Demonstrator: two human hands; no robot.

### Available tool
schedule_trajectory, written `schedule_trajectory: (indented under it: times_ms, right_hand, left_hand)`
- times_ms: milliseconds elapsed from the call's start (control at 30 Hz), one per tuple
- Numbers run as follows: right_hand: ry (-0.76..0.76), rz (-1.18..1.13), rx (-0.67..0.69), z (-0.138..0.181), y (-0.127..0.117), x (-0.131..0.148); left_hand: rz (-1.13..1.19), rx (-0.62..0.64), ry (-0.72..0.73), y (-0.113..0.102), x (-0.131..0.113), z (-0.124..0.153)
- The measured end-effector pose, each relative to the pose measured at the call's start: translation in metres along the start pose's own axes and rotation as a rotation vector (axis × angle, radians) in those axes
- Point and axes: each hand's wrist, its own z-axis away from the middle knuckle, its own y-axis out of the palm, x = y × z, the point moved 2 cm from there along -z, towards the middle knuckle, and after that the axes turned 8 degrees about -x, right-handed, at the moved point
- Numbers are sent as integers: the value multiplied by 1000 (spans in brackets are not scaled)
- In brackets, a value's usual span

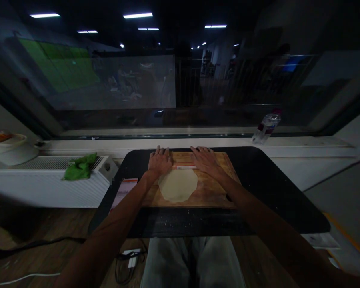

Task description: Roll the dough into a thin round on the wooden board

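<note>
No text is reading clearly anywhere. Pink packet point(123, 193) left of the board is showing dark print, too small and blurred to make out. Bottle point(265, 128) on the sill is carrying a dark label band, lettering not resolving. Red-and-white strip point(186, 167) between the hands is showing no legible marks.

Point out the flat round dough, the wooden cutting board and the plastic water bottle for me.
Flat round pale dough point(178, 185), head view, its middle.
Rectangular wooden cutting board point(211, 192), head view, bare wood right of the dough.
Clear plastic water bottle point(265, 129), head view, its body on the sill.
</note>
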Motion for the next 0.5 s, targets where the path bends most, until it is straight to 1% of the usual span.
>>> schedule_trajectory:
  times_ms: [200, 300, 367, 500]
  right_hand:
    - [25, -45, 32, -33, 14, -7]
    - [35, -66, 54, -40, 17, -8]
    - [34, -74, 63, -37, 16, -8]
    - [-36, -49, 5, -17, 10, -4]
  left_hand:
    - [19, 31, -2, 11, 4, -30]
    - [22, 54, -5, 14, 6, -36]
    - [22, 52, -4, 13, 6, -33]
    - [9, -4, 11, 6, 2, -10]
